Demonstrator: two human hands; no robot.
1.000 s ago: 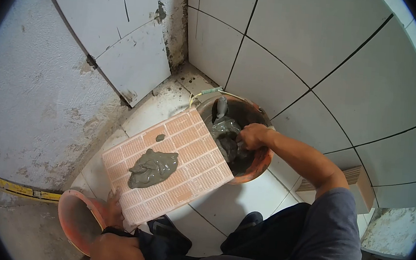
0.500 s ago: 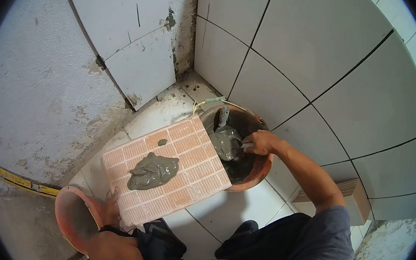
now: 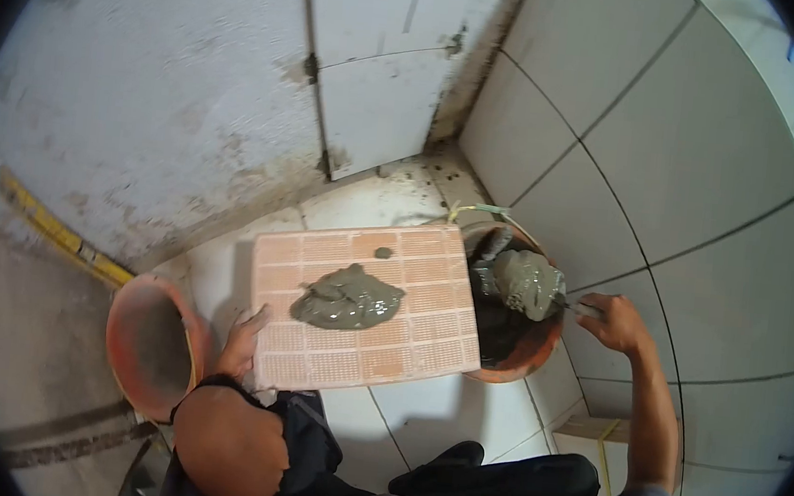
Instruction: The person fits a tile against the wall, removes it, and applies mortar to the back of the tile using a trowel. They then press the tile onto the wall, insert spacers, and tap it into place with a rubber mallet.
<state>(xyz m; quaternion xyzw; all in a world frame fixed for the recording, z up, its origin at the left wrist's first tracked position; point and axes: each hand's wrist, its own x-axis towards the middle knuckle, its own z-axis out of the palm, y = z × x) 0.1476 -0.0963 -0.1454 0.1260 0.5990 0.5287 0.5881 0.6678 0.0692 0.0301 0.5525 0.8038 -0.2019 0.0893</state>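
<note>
A tile (image 3: 426,350) lies back side up, its left edge gripped by my left hand (image 3: 242,343). Wet grey mortar (image 3: 350,299) sits in a heap on the tile's ribbed back, with a small dab above it. My right hand (image 3: 610,321) is closed on the handle of a trowel (image 3: 564,303), whose blade is hidden under a lump of mortar (image 3: 526,283). This lump is over an orange bucket (image 3: 539,355) to the right of the tile. A mortar-covered handle stands inside the bucket.
An orange bucket (image 3: 115,341) stands at the left, near a yellow level (image 3: 63,233) by the rough wall (image 3: 144,113). Large grey tiles (image 3: 686,179) cover the right wall. A box (image 3: 592,445) stands at the lower right, beside my legs.
My right hand has moved up and right, lifting a lump of mortar on the trowel. The tile in my left hand has turned to lie more level, and the view has shifted.
</note>
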